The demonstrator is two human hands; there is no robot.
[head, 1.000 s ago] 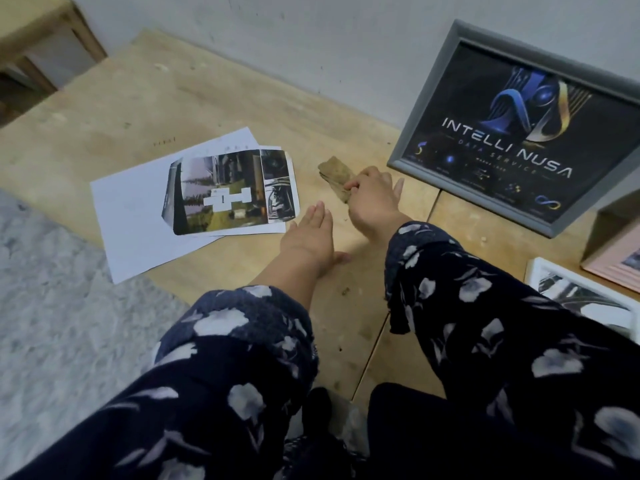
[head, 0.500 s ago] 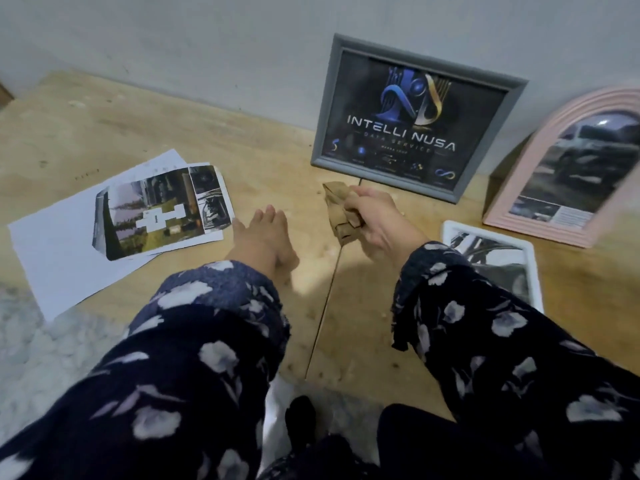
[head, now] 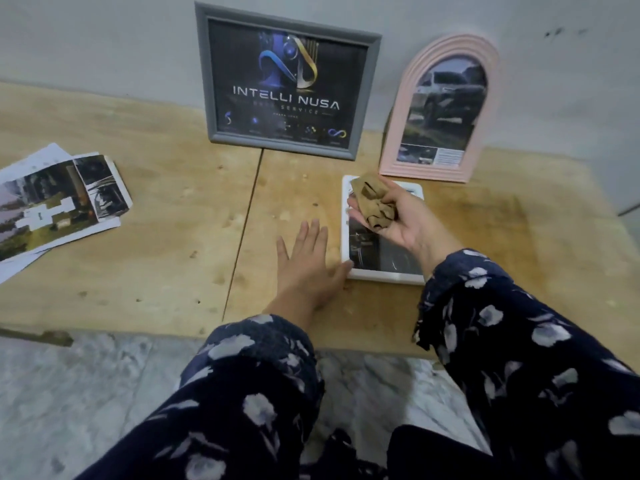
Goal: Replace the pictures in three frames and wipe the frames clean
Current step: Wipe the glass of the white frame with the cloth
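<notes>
The right hand point(head: 398, 216) holds a crumpled brown cloth point(head: 374, 202) in curled fingers above the white frame point(head: 381, 274) lying flat on the wooden board point(head: 173, 237), apparently ready to wipe, while the left hand point(head: 308, 261), fingers straight, rests beside the frame's near corner, seemingly steadying it.

I see both arms in long dark navy sleeves point(head: 249, 386) printed with pale grey-white petal shapes; the cuffs hang loose, the right one's edge slightly ragged.
</notes>
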